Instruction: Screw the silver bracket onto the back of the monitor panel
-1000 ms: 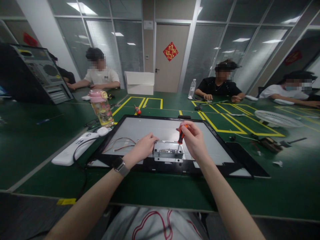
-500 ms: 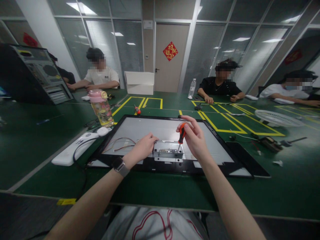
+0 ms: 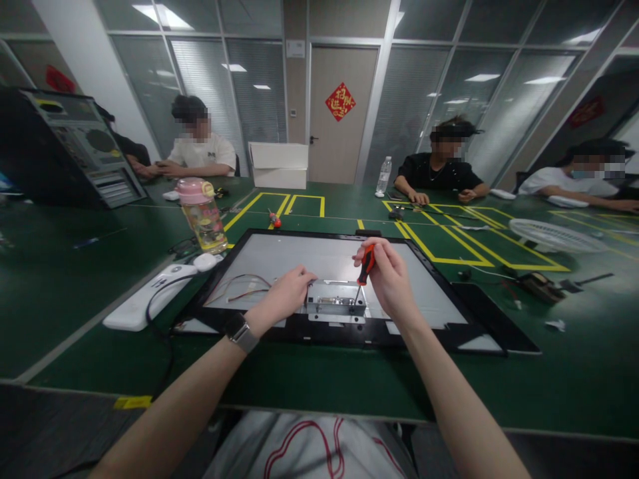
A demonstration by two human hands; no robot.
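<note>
A flat display panel (image 3: 299, 249) with a black frame lies on the table in front of me. Near its front edge sits a metal bracket (image 3: 335, 307) with a small circuit board in it. My left hand (image 3: 292, 291) grips the bracket's left end, fingers closed. In my right hand (image 3: 387, 273) is a red and black screwdriver (image 3: 367, 266), held upright with its tip at the bracket's right end. Whether the tip sits in a screw is too small to tell. Thin wires (image 3: 239, 283) run across the panel left of my left hand.
On the left are a white power strip (image 3: 150, 299), a pink-lidded bottle (image 3: 202, 216) and a computer case (image 3: 80, 146). A dark flat slab (image 3: 494, 319) and a tool with a black shaft (image 3: 544, 287) lie right. Several people sit across the green table (image 3: 339, 382).
My right hand's fingers have folded in closer around the screwdriver handle, which leans slightly more to the right. My left hand stays in place on the bracket.
</note>
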